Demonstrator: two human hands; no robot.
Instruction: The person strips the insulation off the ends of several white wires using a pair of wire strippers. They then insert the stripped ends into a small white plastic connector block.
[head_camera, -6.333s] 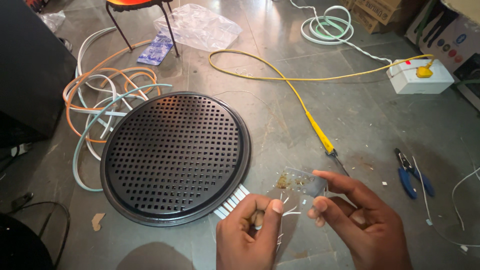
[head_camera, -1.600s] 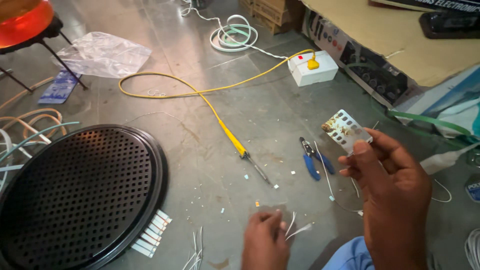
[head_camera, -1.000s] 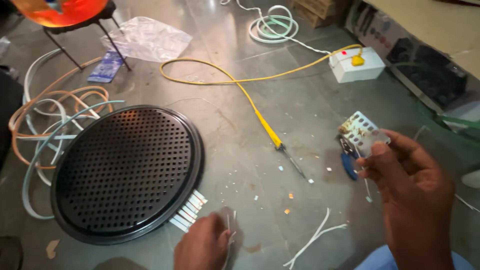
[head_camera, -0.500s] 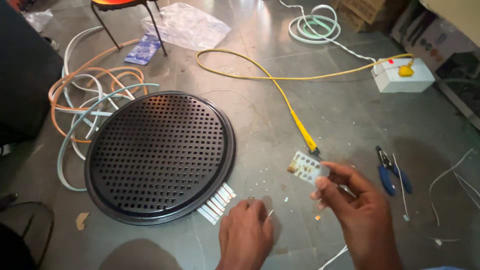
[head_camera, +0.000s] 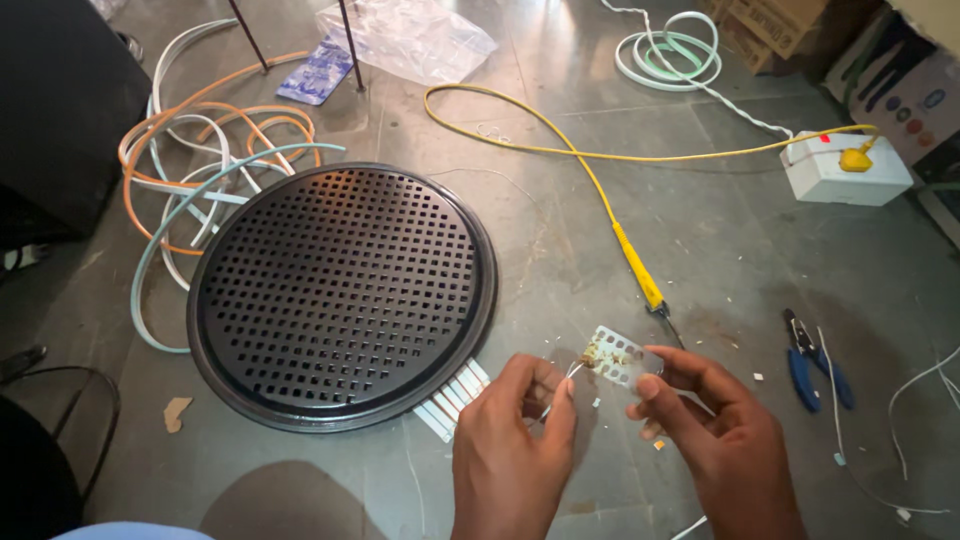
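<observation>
Nearest us, our left hand (head_camera: 515, 450) pinches a thin wire (head_camera: 560, 385) against the small circuit board (head_camera: 620, 356) our right hand (head_camera: 725, 440) pinches level above the floor, presumably steadying it, the soldering iron (head_camera: 640, 275) and perforated black disc (head_camera: 340, 295) beyond.

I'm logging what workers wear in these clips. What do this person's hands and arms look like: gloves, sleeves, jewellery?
Both the left hand and the right hand are bare, with no gloves. No ring, watch or bracelet shows on either. The wrists are uncovered to the bottom edge of the picture, so no sleeve is visible. Fingernails are short and unpainted.
</observation>
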